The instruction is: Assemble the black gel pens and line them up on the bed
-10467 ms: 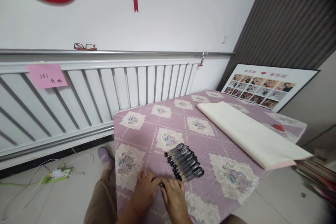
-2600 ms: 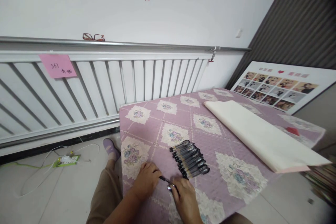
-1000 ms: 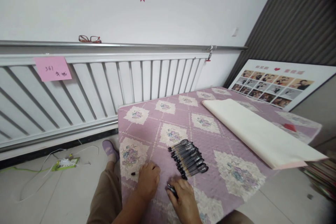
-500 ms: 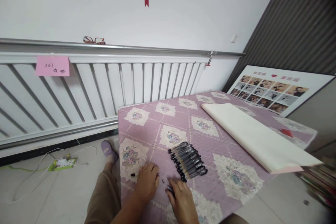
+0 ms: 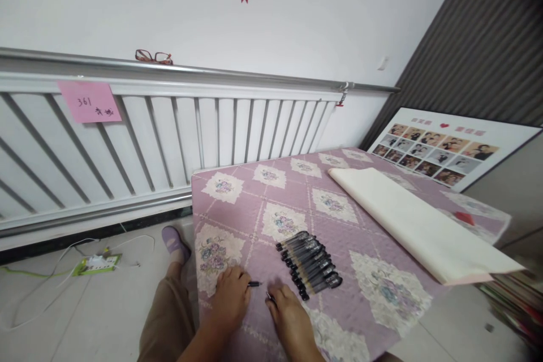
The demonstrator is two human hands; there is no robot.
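Two bare hands, side by side, low over a table covered in mauve cloth with cream lace-edged diamonds and embroidered flowers (image 5: pixel 231 220). Left hand (image 5: pixel 232 297): back upward, fingers bent and pressed close together, pinching a slim black pen piece with a pale pointed end (image 5: pixel 255 284), point directed toward the right. Right hand (image 5: pixel 291 317): back upward, thumb and fingers curled, pinching a small dark glossy pen part (image 5: pixel 271 297), mostly covered; exact kind not readable. Narrow gap between the hands.

Just beyond the right hand: one slanting row of black-capped, clear-barrelled pens (image 5: pixel 310 263), lying closely side by side; exact count not readable. Farther right on the cloth: one long folded cream sheet with a pink underside (image 5: pixel 416 220); beyond it, one small red piece (image 5: pixel 465 218). At the far right end, tilted: one white dark-edged board with three rows of photographs (image 5: pixel 436 150).

Behind the table: one white ribbed radiator (image 5: pixel 224 130), bearing one pink handwritten note marked 361 (image 5: pixel 90 102). Above: one grey metal pipe (image 5: pixel 254 77), with one pair of brown-framed spectacles (image 5: pixel 153 59) on top. On the floor, left: one green-and-white power strip (image 5: pixel 97 264) with trailing cables, near one purple shoe (image 5: pixel 173 240).
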